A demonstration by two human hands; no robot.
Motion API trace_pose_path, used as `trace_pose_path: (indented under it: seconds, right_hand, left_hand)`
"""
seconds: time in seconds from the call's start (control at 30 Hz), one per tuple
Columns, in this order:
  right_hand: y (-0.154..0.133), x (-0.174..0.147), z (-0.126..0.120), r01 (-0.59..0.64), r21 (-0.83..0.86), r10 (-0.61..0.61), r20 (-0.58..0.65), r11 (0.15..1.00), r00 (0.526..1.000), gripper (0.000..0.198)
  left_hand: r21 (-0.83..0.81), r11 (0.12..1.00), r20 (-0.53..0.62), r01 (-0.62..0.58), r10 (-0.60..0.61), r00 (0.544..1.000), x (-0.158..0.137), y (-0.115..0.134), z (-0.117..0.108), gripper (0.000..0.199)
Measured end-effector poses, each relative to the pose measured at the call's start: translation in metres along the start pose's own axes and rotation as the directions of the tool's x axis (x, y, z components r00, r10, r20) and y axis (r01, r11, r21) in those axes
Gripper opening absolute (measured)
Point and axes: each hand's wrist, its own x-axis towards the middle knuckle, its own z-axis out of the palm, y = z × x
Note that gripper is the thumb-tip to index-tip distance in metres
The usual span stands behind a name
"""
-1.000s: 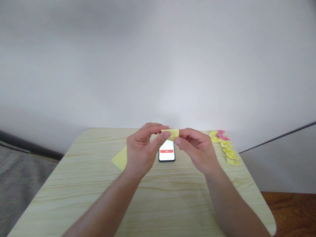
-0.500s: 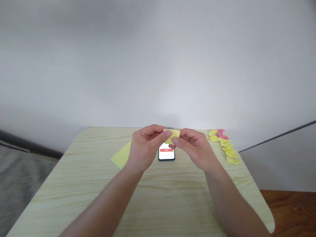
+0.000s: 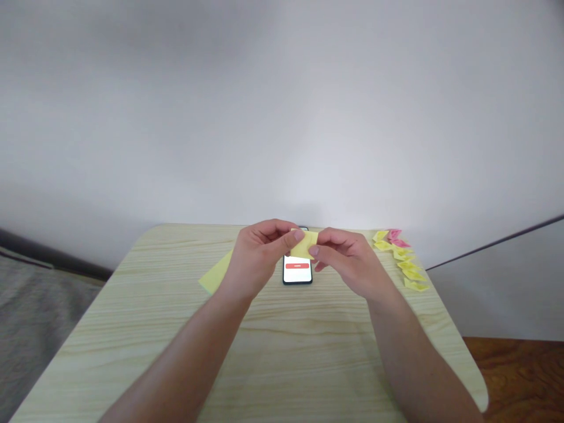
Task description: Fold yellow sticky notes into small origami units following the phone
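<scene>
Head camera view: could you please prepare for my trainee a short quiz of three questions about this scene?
1. True or false: the left hand and the right hand both hold the small yellow paper.
2. What colour is the bar on the screen of the phone?
A) blue
B) red
C) green
3. Fill in: the folded pieces near the right edge of the table are yellow and ____.

Key: 1. True; 2. B; 3. pink
</scene>
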Motion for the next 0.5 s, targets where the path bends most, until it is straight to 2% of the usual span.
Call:
trace_pose_path:
  seconds: [0.1, 0.23, 0.4, 0.5]
  right_hand:
    - [0.0004, -0.0001, -0.0004, -0.021, -0.018, 0.021, 0.019, 1.000, 1.000, 0.019]
    - [-0.0008, 0.0002, -0.0004, -0.050, 0.053, 0.047, 0.052, 0.997, 0.998, 0.019]
    - [-0.0014, 0.0014, -0.0014, -0.029, 0.085, 0.035, -0.071, 0.996, 0.997, 0.019]
    - [0.0010, 0.0025, -0.0018, -0.026, 0.116, 0.037, -0.094, 0.993, 0.995, 0.021]
  left_hand:
    - [0.063, 0.998, 0.027, 0.007, -0.009, 1.000, 0.0002, 0.0032, -0.0003, 0.020]
    - [0.113, 0.993, 0.042, -0.016, 0.011, 0.999, -0.0002, 0.0071, 0.0003, 0.023]
    - [0.126, 0.990, 0.067, -0.064, 0.056, 0.996, -0.0039, 0.0074, 0.0018, 0.042]
    - [0.098, 0.991, 0.096, -0.096, 0.086, 0.992, -0.0062, 0.0050, 0.0028, 0.043]
